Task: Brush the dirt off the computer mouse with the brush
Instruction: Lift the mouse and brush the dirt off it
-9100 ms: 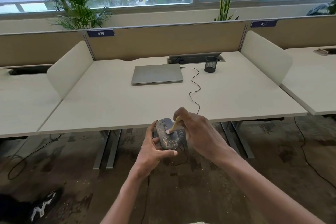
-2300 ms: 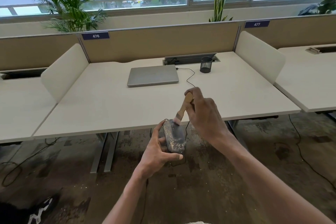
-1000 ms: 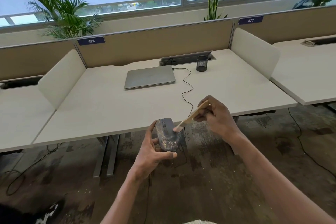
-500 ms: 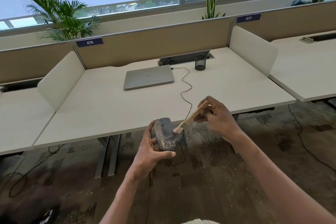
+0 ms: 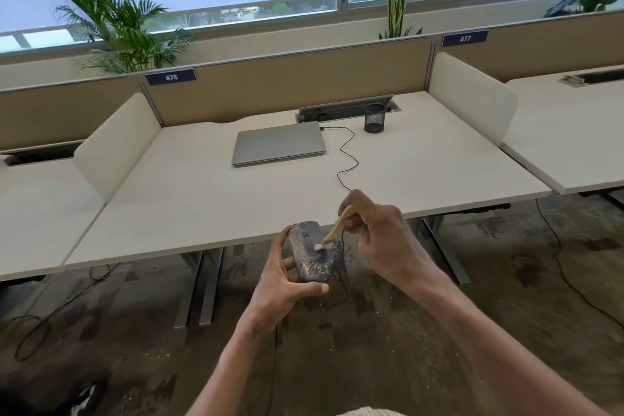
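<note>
Swung onto the mouse (image 5: pixel 312 255) gripped in left fingers (image 5: pixel 287 262), brush (image 5: pixel 332 233) seemingly pinched by right fingers (image 5: pixel 351 213)

Two numbers can be read, each printed in pale digits on a small dark blue rectangular label fixed at the top edge of the tan fabric partition panel (image 5: pixel 290 81) that runs behind the desks. The left dark blue label (image 5: pixel 171 77) reads "476" and sits at the upper left corner of the panel section behind the pale desk with the closed grey laptop (image 5: pixel 279 147). The right dark blue label (image 5: pixel 465 38) reads "477" and sits on the next panel section to the right. No other writing or brand mark is legible.
</note>
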The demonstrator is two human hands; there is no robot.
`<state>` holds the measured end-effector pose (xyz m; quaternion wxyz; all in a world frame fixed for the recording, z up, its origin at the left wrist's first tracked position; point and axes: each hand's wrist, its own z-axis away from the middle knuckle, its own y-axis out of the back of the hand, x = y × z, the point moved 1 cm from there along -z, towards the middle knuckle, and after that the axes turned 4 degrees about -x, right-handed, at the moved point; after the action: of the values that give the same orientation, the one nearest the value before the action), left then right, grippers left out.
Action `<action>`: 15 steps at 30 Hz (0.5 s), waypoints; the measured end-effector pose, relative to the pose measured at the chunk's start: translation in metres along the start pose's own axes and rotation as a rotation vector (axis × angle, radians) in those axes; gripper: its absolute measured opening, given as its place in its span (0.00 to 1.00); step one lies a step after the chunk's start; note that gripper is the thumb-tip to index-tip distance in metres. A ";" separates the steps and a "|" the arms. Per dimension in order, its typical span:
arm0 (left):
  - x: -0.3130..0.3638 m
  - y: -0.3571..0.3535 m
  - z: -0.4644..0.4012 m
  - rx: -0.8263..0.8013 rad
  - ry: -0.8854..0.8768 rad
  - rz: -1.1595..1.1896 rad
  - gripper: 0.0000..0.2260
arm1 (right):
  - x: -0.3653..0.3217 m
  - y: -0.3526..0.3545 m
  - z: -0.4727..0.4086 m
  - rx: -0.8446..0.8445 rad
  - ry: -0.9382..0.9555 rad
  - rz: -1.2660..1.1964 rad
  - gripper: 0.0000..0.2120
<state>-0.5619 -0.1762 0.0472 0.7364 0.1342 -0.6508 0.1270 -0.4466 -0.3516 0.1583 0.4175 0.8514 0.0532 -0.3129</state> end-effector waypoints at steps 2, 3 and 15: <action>0.000 0.001 -0.001 0.016 0.001 -0.006 0.59 | -0.002 0.003 -0.007 0.038 0.017 -0.015 0.11; 0.001 0.002 -0.002 0.025 -0.003 -0.010 0.59 | -0.002 0.003 -0.011 0.057 0.032 -0.015 0.11; 0.003 0.004 -0.004 0.031 0.013 0.020 0.59 | -0.004 -0.004 0.001 -0.002 0.021 -0.018 0.12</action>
<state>-0.5595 -0.1706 0.0496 0.7373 0.1384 -0.6451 0.1452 -0.4514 -0.3497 0.1574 0.4152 0.8536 0.0654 -0.3077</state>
